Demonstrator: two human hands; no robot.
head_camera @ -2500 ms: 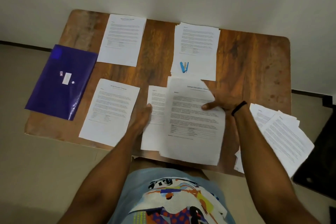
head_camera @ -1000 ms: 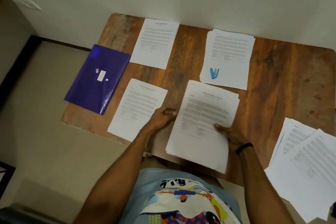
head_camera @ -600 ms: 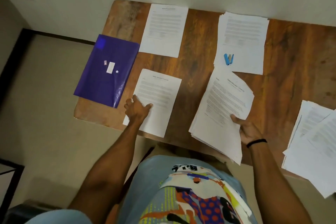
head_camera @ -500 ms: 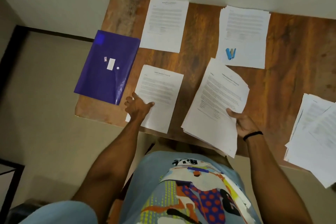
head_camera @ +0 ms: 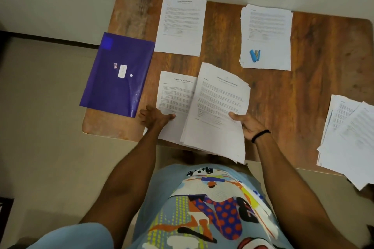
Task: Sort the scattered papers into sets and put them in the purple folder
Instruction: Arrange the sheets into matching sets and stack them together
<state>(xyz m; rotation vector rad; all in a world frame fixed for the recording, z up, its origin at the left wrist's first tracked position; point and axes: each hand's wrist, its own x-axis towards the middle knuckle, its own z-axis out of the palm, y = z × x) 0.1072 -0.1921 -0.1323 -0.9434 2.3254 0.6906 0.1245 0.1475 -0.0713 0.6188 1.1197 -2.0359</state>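
Lying flat at the counter's left edge, partly overhanging it, the purple folder [head_camera: 118,75] is a glossy translucent plastic rectangle with a small white label and snap dot; it is shut and I cannot tell what it holds. Just right of it, the left hand [head_camera: 154,117] presses the lower corner of a printed sheet [head_camera: 175,97], fingers spread flat, clamped on nothing. The right hand [head_camera: 248,124], a black band at its wrist, has its grip pinched on a thick stack of white pages [head_camera: 217,111], which now overlaps that sheet; half a second ago the two lay apart. Farther back lie another sheet [head_camera: 181,24] and a pile [head_camera: 266,34] bearing a small blue stapler [head_camera: 255,55]. Loose fanned papers [head_camera: 348,137] hang off the worn, wood-grained counter [head_camera: 323,66] at right.
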